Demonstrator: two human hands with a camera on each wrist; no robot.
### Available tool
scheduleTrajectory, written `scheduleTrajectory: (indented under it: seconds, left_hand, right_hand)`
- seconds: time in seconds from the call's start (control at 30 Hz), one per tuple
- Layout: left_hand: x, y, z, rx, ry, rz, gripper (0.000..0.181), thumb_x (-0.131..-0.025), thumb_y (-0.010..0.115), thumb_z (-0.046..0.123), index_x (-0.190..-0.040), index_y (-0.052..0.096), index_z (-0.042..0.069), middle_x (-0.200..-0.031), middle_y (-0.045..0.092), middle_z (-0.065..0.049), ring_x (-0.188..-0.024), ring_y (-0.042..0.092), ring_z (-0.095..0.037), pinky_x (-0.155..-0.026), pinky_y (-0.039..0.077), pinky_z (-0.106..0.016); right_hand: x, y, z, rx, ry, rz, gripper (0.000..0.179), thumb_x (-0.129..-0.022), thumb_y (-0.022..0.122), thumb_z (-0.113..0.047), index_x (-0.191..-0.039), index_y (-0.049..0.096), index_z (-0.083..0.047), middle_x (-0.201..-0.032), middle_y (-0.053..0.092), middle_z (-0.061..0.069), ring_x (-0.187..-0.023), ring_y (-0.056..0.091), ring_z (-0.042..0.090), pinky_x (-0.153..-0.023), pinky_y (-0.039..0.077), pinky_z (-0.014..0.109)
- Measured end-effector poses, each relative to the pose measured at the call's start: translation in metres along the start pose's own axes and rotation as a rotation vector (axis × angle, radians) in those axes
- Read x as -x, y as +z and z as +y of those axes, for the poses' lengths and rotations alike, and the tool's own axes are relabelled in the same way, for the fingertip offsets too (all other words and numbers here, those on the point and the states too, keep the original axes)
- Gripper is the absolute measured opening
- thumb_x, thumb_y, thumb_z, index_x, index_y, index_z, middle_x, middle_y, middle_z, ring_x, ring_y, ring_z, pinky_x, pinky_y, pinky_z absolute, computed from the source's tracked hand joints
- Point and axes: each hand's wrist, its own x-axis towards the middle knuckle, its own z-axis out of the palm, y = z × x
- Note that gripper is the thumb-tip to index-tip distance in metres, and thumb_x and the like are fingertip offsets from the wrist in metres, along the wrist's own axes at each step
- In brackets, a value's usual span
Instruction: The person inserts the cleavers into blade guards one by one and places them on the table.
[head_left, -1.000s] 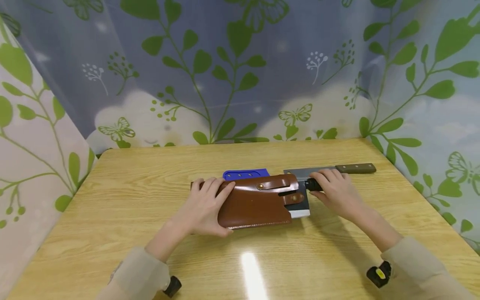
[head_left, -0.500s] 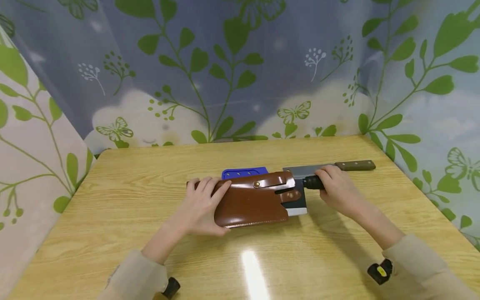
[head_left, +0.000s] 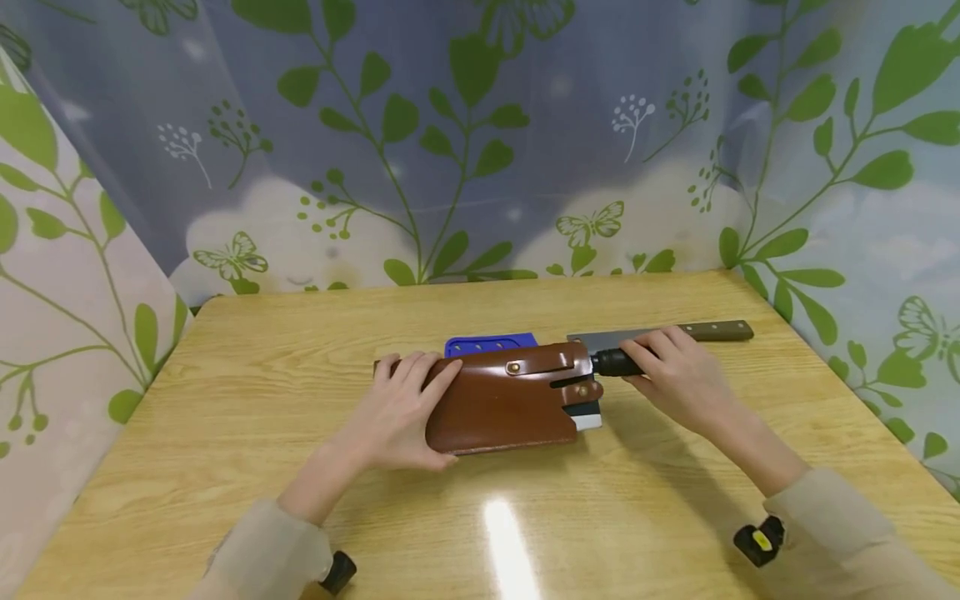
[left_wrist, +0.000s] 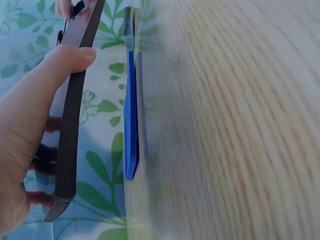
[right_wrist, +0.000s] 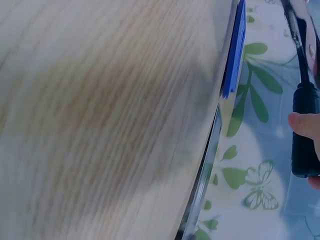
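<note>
A brown leather sheath is held above the table, with my left hand gripping its left end, thumb at one edge and fingers at the other. Out of its right end sticks the heel of a cleaver blade, dark with a pale edge; the rest is hidden inside. My right hand grips the cleaver's black handle. Two snap straps are on the sheath's right side, near the handle. In the left wrist view the sheath is seen edge-on in my left hand, apart from the table.
Behind the sheath, a blue knife guard lies on the wooden table. To its right lies a second knife with a brown riveted handle, its blade partly hidden by my right hand. A patterned curtain hangs at the back and sides.
The cleaver has slid left, deeper into the sheath; less of its blade shows now. My right hand moved a little left over the last half second. My left hand stays on the sheath.
</note>
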Motion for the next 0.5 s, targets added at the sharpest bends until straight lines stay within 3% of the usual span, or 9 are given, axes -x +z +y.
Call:
scheduleTrajectory:
  seconds: [0.17, 0.3, 0.5]
  left_hand:
    - [-0.003, 0.0, 0.004, -0.002, 0.008, -0.037, 0.111, -0.054, 0.065, 0.071, -0.14, 0.037, 0.007, -0.125, 0.045, -0.019, -0.114, 0.041, -0.033, -0.091, 0.031, -0.054]
    - [-0.002, 0.001, 0.005, 0.002, -0.001, -0.038, 0.111, -0.053, 0.065, 0.071, -0.14, 0.038, 0.007, -0.125, 0.046, -0.019, -0.113, 0.042, -0.033, -0.09, 0.032, -0.053]
    - [-0.004, -0.001, 0.008, 0.01, 0.005, -0.03, 0.11, -0.055, 0.064, 0.071, -0.14, 0.037, 0.007, -0.126, 0.045, -0.019, -0.114, 0.042, -0.033, -0.089, 0.033, -0.053]
  right_hand:
    - [-0.005, 0.0, -0.005, -0.038, -0.001, 0.008, 0.051, -0.053, 0.087, -0.004, -0.098, 0.065, 0.004, -0.089, 0.06, 0.016, -0.08, 0.055, 0.034, -0.069, 0.049, 0.045]
    - [-0.006, -0.001, -0.008, -0.05, 0.014, -0.015, 0.051, -0.055, 0.086, -0.004, -0.099, 0.064, 0.005, -0.091, 0.061, 0.017, -0.081, 0.055, 0.034, -0.07, 0.049, 0.044]
    - [-0.011, 0.003, -0.016, -0.077, -0.032, -0.005, 0.051, -0.057, 0.084, -0.003, -0.101, 0.062, 0.007, -0.092, 0.061, 0.018, -0.083, 0.056, 0.034, -0.071, 0.049, 0.044]
